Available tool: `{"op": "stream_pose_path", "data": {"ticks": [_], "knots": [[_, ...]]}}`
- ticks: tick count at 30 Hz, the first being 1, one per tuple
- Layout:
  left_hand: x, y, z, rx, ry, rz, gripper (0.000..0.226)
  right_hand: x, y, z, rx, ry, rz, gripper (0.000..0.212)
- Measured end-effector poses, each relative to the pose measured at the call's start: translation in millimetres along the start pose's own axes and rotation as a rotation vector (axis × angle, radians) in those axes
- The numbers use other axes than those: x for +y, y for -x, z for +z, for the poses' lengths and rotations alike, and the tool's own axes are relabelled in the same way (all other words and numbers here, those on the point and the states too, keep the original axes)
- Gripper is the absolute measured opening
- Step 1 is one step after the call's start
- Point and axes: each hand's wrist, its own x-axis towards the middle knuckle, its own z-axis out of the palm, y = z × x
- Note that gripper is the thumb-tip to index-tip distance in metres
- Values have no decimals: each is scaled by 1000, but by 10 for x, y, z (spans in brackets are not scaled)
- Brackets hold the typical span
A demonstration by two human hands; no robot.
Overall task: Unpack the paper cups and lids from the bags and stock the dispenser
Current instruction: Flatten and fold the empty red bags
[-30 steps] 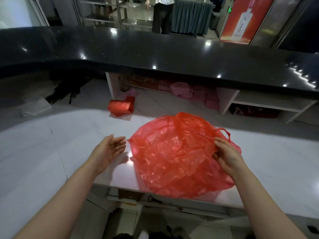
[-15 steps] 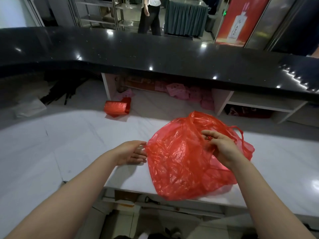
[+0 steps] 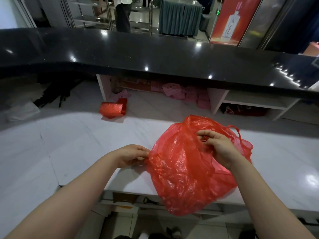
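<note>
A thin red plastic bag lies crumpled and flat-looking on the white marble counter, its lower part hanging over the near edge. My left hand pinches the bag's left edge. My right hand lies on top of the bag's upper right part, fingers curled into the plastic near its loop handle. No cups, lids or dispenser are visible.
A roll of red bags lies further back on the counter. A raised black counter top runs across behind. Open shelves under it hold pink packets. A person stands beyond the counter at the top.
My left hand moved right to the bag and took hold of its edge. My right hand gathered the bag inward, so it is more bunched and shifted right.
</note>
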Motion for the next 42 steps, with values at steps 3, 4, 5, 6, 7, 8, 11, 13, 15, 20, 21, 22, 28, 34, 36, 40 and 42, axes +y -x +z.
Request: {"op": "stream_pose_path", "data": {"ticks": [3,4,5,6,7,8,11,13,15,20,21,22,28,34,36,40,42], "knots": [[-86,66,74,-55,-81,-27,21,5,-15,28,0,-6,-11,47],[-111,98,115,-69,-102,-31,21,6,-18,44,-4,-7,-12,46],[-134,126,160,-71,-106,-29,21,7,-26,68,-8,-7,-12,46],[-155,147,200,-66,-84,-19,21,6,-34,91,-12,-6,-14,46],[-166,164,232,-63,-37,-6,21,4,-44,118,-15,-4,-15,46],[-170,173,252,-59,26,6,21,0,-55,144,-17,-3,-17,47],[-143,181,263,-17,183,39,20,-9,-80,201,-24,8,-19,48],[-98,225,248,39,203,96,18,-30,-93,235,-29,27,-22,50],[-44,285,191,137,162,207,15,-70,-107,269,-21,23,-48,51],[102,404,-184,431,302,488,22,-307,-39,83,-1,-235,-133,39],[115,431,-270,474,331,533,21,-344,-18,-2,-13,-278,-135,37],[116,460,-349,508,368,582,16,-367,-2,-91,-20,-295,-138,36],[57,599,-545,624,501,735,11,-416,144,-475,8,-222,-197,42],[-114,555,-508,619,476,668,17,-299,273,-849,190,48,-85,27],[-206,500,-510,599,444,571,19,-208,303,-964,210,205,3,24],[-385,431,-559,582,353,430,21,23,346,-1184,311,399,45,17],[-418,430,-607,598,279,392,22,108,375,-1283,359,524,19,14]]}}
